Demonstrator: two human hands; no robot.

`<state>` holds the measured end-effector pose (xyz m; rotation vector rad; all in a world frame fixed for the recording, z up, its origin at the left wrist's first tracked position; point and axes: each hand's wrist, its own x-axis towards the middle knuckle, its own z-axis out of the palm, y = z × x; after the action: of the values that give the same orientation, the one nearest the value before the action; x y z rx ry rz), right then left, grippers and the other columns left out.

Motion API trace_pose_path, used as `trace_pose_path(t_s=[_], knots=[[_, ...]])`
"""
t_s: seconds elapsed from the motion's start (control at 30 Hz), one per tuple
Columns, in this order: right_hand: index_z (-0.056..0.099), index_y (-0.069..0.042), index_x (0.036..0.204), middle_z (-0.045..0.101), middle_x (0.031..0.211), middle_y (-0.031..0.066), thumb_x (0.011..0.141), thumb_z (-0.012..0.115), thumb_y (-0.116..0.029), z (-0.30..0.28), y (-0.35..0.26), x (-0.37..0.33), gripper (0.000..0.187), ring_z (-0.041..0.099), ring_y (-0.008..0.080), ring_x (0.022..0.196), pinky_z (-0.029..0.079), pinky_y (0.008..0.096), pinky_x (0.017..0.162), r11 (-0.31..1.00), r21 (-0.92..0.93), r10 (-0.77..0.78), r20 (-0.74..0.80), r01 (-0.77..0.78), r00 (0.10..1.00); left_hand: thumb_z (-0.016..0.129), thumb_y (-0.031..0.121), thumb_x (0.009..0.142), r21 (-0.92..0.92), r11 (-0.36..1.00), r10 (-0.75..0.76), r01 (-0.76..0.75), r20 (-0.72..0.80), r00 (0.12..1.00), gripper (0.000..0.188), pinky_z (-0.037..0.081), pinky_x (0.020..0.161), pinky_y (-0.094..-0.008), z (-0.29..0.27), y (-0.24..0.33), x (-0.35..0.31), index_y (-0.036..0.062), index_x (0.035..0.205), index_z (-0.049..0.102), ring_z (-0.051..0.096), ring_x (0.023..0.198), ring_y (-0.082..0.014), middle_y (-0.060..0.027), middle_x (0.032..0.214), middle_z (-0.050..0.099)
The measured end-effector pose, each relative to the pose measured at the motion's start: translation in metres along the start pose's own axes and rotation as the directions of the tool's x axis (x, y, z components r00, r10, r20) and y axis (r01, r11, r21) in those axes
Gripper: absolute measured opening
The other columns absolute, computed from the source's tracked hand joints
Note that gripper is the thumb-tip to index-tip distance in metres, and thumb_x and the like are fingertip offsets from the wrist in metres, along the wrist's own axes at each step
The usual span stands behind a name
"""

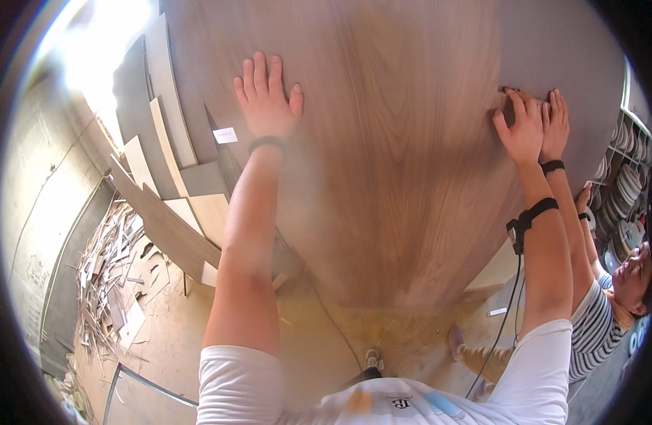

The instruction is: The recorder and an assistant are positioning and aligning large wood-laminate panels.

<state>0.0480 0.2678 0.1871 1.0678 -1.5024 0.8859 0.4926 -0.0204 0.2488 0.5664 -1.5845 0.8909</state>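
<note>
A large brown wood-grain board (389,163) stands in front of me. My left hand (269,103) lies flat on its upper left part, fingers spread, holding nothing. At the right, my right hand (522,134) is bent over a small dark-edged thing beside the board's border with a dark grey panel (559,49). The fingers are curled and the thumb points left; what lies beneath them is mostly hidden. Right beside it, a co-worker's hand (554,127) rests against the dark grey panel. A white label (225,135) sits left of my left hand.
Sheet offcuts (173,227) lean at the left beside a heap of wood scraps (113,283) on the floor. A co-worker in a striped shirt (595,340) stands close on my right. Rolls of edging (629,184) fill a rack behind. A dark cable (499,333) hangs from my right forearm.
</note>
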Motion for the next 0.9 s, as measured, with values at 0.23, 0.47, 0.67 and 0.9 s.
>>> trace_pose_path(t_s=[0.23,0.47,0.67,0.9], knots=[[0.071,-0.01,0.141,0.067,0.141,0.0157,0.094,0.075,-0.034,-0.007,-0.004,0.0,0.053,0.065,0.0383,0.13,0.052,0.0487,0.113,0.999,0.047,0.0,-0.004,0.0,1.0,0.064,0.041,0.101,-0.038,0.999,-0.008,0.008,-0.008,1.0,0.072,0.019,0.133,-0.0638,-0.002,0.0,0.0,0.0138,0.165,0.05,0.029,0.165,-0.0386,-0.0152,0.178,0.037],[0.073,-0.008,0.134,0.07,0.137,0.0147,0.09,0.075,-0.034,-0.013,-0.008,0.001,0.051,0.065,0.0389,0.126,0.053,0.0494,0.109,0.989,0.145,0.018,-0.01,-0.017,1.0,0.071,0.044,0.096,0.113,0.992,-0.076,0.06,0.146,0.986,0.079,0.021,0.133,-0.0651,0.001,-0.004,0.002,0.0162,0.166,0.049,0.03,0.166,-0.0394,-0.0169,0.177,0.038],[0.074,-0.011,0.13,0.07,0.132,0.012,0.085,0.075,-0.029,-0.012,-0.015,0.002,0.049,0.065,0.0356,0.125,0.05,0.053,0.112,0.996,0.081,0.034,-0.107,-0.025,0.994,0.065,0.04,0.101,0.005,1.0,0.021,-0.021,-0.027,0.999,0.07,0.024,0.132,-0.0648,0.004,-0.005,0.002,0.014,0.165,0.051,0.034,0.164,-0.0404,-0.0164,0.176,0.041],[0.072,-0.013,0.133,0.069,0.133,0.0105,0.086,0.071,-0.017,-0.011,-0.013,-0.003,0.047,0.063,0.0331,0.129,0.044,0.057,0.119,1.0,0.013,-0.012,-0.11,0.013,0.994,0.062,0.038,0.103,0.004,0.999,0.044,-0.044,-0.089,0.995,0.069,0.025,0.132,-0.0617,0.005,-0.002,-0.002,0.0147,0.166,0.049,0.035,0.164,-0.0373,-0.0133,0.177,0.041]])
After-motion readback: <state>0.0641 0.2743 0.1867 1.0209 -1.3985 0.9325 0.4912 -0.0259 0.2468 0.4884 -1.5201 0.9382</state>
